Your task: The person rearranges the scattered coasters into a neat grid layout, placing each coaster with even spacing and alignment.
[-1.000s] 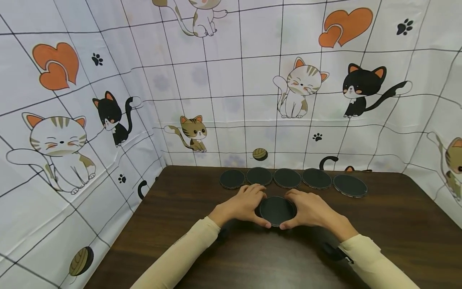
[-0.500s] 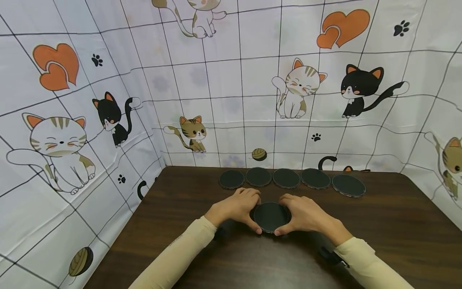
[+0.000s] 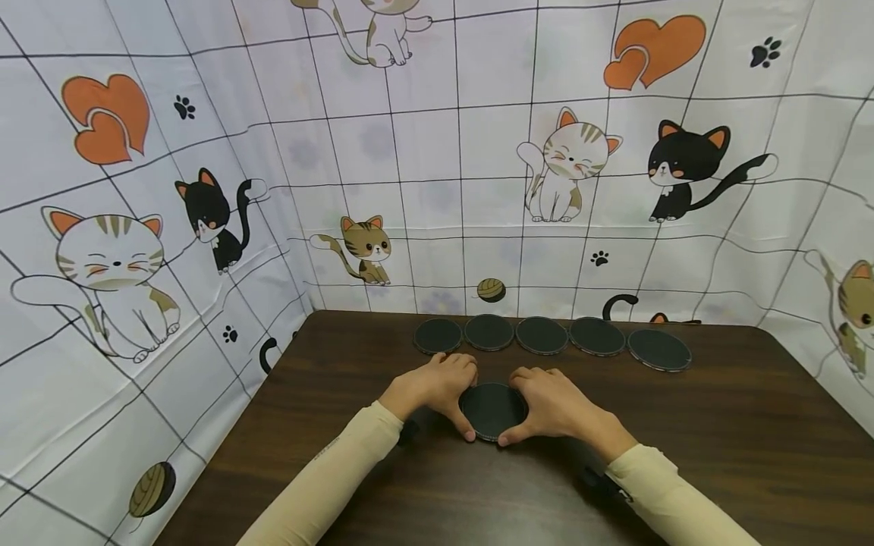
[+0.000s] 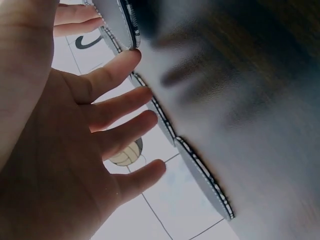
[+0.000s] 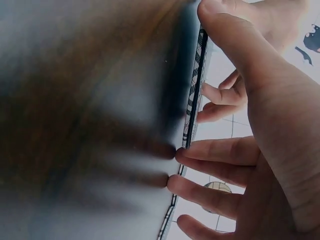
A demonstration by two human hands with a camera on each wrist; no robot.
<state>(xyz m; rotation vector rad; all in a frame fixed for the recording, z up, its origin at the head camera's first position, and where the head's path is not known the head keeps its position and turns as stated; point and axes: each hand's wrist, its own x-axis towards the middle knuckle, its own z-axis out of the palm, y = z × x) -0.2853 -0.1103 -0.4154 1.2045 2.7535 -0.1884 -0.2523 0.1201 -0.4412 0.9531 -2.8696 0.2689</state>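
In the head view, a round dark disc [image 3: 494,412] with a pale rim lies between my two hands near the middle of the table. My left hand [image 3: 435,387] curves thumb and index finger around its left edge. My right hand [image 3: 556,406] does likewise around the right edge, the thumb at the near side. In the right wrist view the disc's black-and-white patterned edge [image 5: 193,92] shows between thumb and forefinger. Remaining fingers of both hands are spread out past the rim. Whether the disc touches the tabletop I cannot tell.
Several similar dark discs, among them a leftmost disc [image 3: 438,336] and a rightmost disc [image 3: 659,349], form a row along the back of the brown wooden table [image 3: 744,425]. Behind hangs a white cat-print cloth [image 3: 423,152], which also runs down the left side.
Both hands have moved to the left and a little toward me, carrying or sliding the disc with them. The row at the back has stayed put.
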